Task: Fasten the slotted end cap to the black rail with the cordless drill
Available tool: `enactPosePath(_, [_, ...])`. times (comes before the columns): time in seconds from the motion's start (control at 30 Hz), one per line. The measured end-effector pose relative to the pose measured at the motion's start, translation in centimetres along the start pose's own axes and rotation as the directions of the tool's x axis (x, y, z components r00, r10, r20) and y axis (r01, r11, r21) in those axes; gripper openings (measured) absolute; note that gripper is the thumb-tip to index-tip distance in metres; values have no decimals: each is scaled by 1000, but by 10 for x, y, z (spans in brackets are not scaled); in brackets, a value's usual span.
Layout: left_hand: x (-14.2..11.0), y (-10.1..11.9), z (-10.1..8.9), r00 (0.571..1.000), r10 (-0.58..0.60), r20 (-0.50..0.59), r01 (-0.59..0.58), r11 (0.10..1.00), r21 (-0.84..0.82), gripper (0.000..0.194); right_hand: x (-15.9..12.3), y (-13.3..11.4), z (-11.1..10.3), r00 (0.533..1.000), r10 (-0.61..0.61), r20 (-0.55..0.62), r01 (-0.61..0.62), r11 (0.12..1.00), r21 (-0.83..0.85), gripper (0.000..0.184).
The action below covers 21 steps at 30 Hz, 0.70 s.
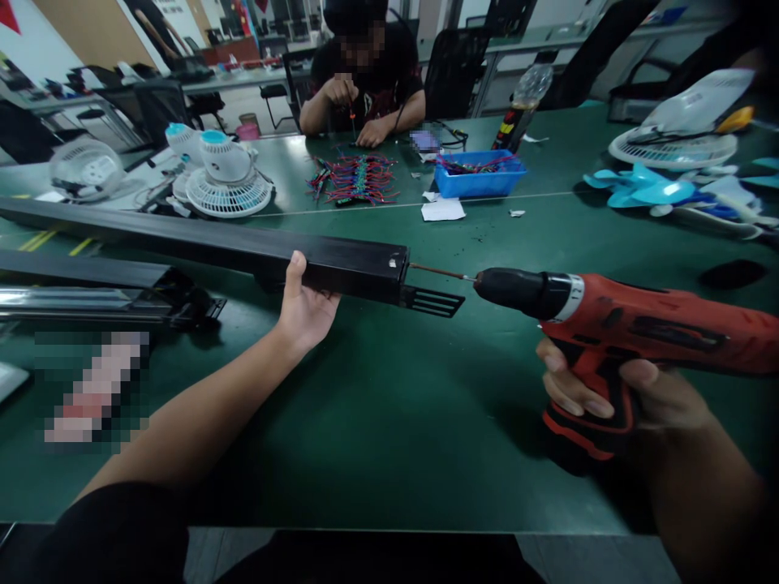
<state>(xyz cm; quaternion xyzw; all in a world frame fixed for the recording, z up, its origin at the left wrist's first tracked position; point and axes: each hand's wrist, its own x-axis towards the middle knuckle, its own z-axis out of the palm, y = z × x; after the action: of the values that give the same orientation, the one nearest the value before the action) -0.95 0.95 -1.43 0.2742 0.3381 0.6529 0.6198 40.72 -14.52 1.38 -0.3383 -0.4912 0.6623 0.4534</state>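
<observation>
My left hand (307, 312) is closed around a long black rectangular housing (243, 251) near its right end, thumb on the front side and fingers underneath. A slotted black tab (435, 301) sticks out below that end. In my right hand (596, 389) is a red and black cordless drill (657, 320), gripped by its handle. Its chuck (517, 290) points left. A long thin bit (441, 272) reaches from the chuck to the open end of the housing; whether its tip is inside or just touching, I cannot tell.
Another black housing (79, 272) lies at left. Across the green table (377, 430) are white fans (228, 182), wired circuit boards (359, 177), a blue bin (480, 182), a bottle (523, 105) and turquoise fan blades (645, 186). A person (365, 89) works opposite, holding a small tool.
</observation>
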Motion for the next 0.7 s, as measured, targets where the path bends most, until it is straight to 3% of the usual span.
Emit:
enactPosePath(0.17, [3, -2, -5, 999, -12, 29, 13, 1000, -24, 65, 1, -1, -1, 1000, -7, -8, 7, 1000, -25, 54])
enactPosePath(0.4, [3, -3, -4, 999, -11, 36, 11, 1000, -7, 70, -1, 0, -4, 997, 47, -53, -49, 998, -26, 65])
enactPosePath(0.7, [6, -4, -8, 999, -30, 34, 32, 998, -45, 75, -4, 7, -7, 990, 28, -138, -31, 999, -19, 52])
